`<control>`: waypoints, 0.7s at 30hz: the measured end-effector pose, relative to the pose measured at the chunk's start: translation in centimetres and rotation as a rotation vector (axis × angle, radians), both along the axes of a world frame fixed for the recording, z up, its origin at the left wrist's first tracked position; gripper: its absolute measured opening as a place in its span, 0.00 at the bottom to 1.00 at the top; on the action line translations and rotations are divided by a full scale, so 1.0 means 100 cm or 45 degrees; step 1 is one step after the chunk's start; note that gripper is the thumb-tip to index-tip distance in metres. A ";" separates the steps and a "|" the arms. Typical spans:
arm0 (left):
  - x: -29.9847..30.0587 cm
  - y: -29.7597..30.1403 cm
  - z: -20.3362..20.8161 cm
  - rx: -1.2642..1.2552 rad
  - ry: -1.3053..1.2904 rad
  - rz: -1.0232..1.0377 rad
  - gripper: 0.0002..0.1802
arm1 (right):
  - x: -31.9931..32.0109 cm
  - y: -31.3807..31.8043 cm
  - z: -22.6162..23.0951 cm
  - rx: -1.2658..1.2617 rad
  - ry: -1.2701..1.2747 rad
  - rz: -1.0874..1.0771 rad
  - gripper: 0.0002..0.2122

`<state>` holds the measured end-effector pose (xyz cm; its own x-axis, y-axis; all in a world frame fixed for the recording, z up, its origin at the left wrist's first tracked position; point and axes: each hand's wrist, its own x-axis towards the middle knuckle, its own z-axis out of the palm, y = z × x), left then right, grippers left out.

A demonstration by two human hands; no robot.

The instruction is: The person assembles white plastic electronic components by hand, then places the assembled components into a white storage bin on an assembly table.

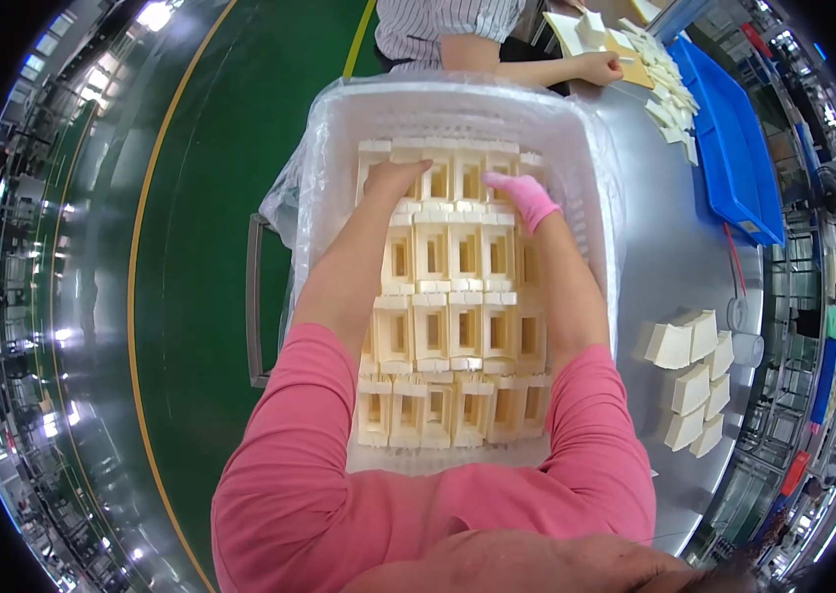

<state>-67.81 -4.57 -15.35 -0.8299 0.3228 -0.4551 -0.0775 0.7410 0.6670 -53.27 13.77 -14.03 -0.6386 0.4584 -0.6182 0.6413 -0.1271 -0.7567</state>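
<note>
Cream frames (pixel 451 259) lie lengthwise near to far; whether the hands (pixel 396 179) grip any, I cannot tell.

Over on the right I see a steel table (pixel 670 272), blue tray (pixel 734 148) along its edge, thin red rod (pixel 735 259), clear cylinder (pixel 747 350) below that. Co-worker in striped shirt (pixel 438 20) at far end. Green floor (pixel 210 148) left, yellow line (pixel 131 287) across it. Dark fan (pixel 833 188) far right.
</note>
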 end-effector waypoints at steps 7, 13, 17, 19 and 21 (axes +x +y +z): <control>0.034 -0.007 0.072 -0.011 0.067 0.113 0.37 | 0.020 -0.018 0.044 0.076 0.145 -0.110 0.33; 0.048 -0.017 0.092 0.234 0.493 0.136 0.32 | 0.029 -0.034 0.072 0.446 0.307 -0.216 0.40; 0.057 -0.029 0.122 0.338 0.440 0.006 0.32 | 0.035 -0.048 0.080 0.645 0.352 -0.266 0.39; 0.058 -0.033 0.126 0.401 0.830 0.083 0.30 | 0.040 -0.064 0.098 0.497 0.499 -0.307 0.39; 0.067 -0.036 0.159 0.444 0.823 0.007 0.30 | 0.050 -0.070 0.106 0.360 0.636 -0.373 0.39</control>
